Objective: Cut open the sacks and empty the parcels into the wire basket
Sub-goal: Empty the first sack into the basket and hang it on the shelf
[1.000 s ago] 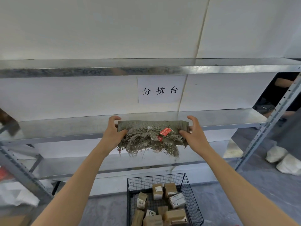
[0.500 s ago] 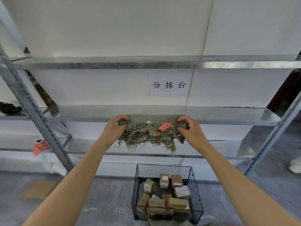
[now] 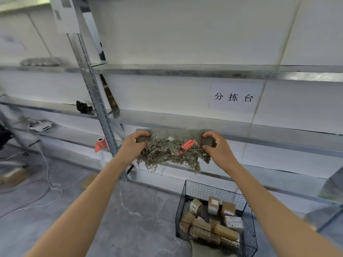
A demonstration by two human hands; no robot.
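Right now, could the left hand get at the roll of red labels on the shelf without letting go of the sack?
Probably not. The left hand grips one end of the sack, the right hand the other, and the roll of red labels sits beyond the shelf upright, further left.

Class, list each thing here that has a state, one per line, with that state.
Sack: rolled up, frayed edge hanging.
Left hand: grips sack's left end.
Right hand: grips sack's right end.
Wire basket: open-topped, partly filled.
Parcels: closed, jumbled in basket.
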